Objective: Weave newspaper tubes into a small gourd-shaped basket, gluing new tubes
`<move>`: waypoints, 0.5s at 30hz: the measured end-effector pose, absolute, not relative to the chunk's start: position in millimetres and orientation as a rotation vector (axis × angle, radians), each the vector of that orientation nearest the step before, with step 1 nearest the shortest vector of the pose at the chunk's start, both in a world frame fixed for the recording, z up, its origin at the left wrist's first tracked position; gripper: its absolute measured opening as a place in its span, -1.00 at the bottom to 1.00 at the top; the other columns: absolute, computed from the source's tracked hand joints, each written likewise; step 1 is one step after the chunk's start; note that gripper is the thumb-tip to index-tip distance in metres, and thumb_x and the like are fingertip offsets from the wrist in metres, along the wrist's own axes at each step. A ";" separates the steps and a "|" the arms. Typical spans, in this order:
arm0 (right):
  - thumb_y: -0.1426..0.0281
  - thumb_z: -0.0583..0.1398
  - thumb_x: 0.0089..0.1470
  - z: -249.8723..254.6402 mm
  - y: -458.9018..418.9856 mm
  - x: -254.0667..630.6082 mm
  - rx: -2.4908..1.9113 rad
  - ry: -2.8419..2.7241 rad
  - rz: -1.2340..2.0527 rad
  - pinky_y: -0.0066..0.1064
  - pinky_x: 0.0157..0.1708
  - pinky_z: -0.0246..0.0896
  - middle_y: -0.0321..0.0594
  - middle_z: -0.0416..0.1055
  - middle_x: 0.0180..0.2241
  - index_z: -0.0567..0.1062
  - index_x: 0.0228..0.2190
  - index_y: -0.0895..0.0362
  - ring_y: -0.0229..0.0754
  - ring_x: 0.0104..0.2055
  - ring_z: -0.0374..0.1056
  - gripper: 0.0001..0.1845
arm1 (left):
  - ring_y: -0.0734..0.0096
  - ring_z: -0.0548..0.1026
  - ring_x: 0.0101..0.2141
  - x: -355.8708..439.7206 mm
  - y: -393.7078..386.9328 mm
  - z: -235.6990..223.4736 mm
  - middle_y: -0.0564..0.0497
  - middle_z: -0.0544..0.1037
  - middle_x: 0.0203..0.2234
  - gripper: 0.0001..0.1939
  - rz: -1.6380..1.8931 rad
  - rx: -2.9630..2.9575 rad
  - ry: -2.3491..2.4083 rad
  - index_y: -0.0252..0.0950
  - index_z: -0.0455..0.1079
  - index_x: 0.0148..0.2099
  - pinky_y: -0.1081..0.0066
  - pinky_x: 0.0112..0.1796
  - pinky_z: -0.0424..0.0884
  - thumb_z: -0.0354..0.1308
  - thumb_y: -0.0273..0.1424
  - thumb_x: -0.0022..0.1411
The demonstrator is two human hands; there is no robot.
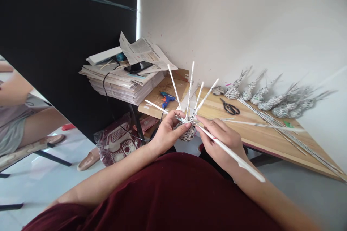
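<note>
Two hands work close together: the left hand's (168,130) fingers pinch the rim of a woven paper piece (185,135), its body just beneath them; the right hand's (221,139) fingers close around a white paper strip (233,155). It looks light, stiffish (crushable, I'd guess), best held by the rim.

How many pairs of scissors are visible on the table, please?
1: the black scissors lie on the wooden table, right of the blue glue gun. Others may be hidden.
</note>
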State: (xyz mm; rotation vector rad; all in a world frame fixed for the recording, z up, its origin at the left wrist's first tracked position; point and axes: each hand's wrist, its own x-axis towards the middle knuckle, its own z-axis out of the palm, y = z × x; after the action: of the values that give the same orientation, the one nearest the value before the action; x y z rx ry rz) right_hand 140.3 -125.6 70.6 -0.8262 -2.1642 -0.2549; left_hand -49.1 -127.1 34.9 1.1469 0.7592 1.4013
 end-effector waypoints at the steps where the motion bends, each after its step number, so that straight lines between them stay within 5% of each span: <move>1: 0.47 0.19 0.29 71.0 -125.7 140.5 -0.852 -2.162 -0.257 -0.36 -0.22 0.46 -0.14 0.61 -0.26 0.56 0.05 0.10 -0.15 -0.29 0.56 -0.68 | 0.51 0.49 -0.38 -49.4 -126.9 34.2 0.06 0.54 -0.34 -0.64 1.406 1.159 0.761 -0.24 0.28 -0.09 0.47 -0.31 0.42 0.38 -0.26 0.23; 15: 0.48 0.21 0.25 85.6 -120.7 133.5 -0.907 -2.138 0.111 -0.31 -0.18 0.43 -0.16 0.55 -0.26 0.59 -0.25 0.05 -0.12 -0.20 0.51 -0.85 | 0.49 0.50 -0.33 -52.0 -128.6 29.7 0.05 0.54 -0.32 -0.62 1.422 1.220 0.768 -0.22 0.28 -0.03 0.49 -0.29 0.42 0.37 -0.30 0.24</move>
State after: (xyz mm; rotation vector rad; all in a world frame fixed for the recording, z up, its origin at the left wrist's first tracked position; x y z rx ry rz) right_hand 133.5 -120.7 85.6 -0.9071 -2.1385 0.1113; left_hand -52.0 -128.6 29.7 1.2197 0.7684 1.4224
